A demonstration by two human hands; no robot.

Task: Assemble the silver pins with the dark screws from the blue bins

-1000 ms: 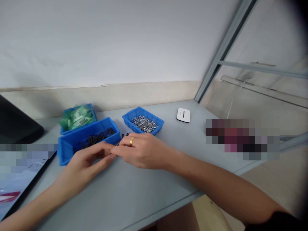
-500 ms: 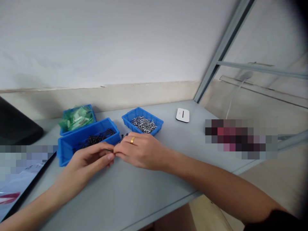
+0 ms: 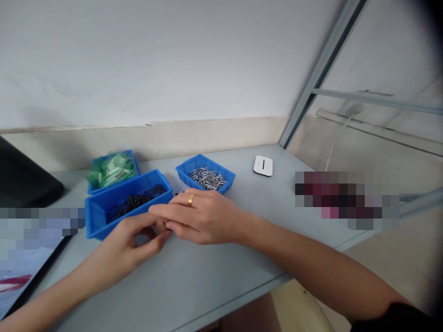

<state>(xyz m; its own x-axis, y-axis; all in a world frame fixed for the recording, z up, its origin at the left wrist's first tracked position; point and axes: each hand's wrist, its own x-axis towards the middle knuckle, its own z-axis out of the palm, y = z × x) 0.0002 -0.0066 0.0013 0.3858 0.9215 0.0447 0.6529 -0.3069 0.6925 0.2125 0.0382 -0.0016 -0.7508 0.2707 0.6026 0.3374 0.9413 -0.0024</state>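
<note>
My left hand (image 3: 133, 237) and right hand (image 3: 199, 216) meet fingertip to fingertip mid-bench, half-curled; whatever they pinch is hidden; blue tray (image 3: 104, 216) of black screws (image 3: 136, 201) just behind.

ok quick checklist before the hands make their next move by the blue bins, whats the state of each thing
1. Left hand and right hand meet at the fingertips on the table, in front of the bins: ok.
2. What the fingers pinch: too small and hidden to identify: cannot tell.
3. Blue bin of dark screws just behind the hands, upright, stocked: ok.
4. Blue bin of silver pins behind the right hand, upright, stocked: ok.
5. Bin of green bags at the back, out of the hands' way: ok.
6. White device far right, apart from the hands: ok.
</note>
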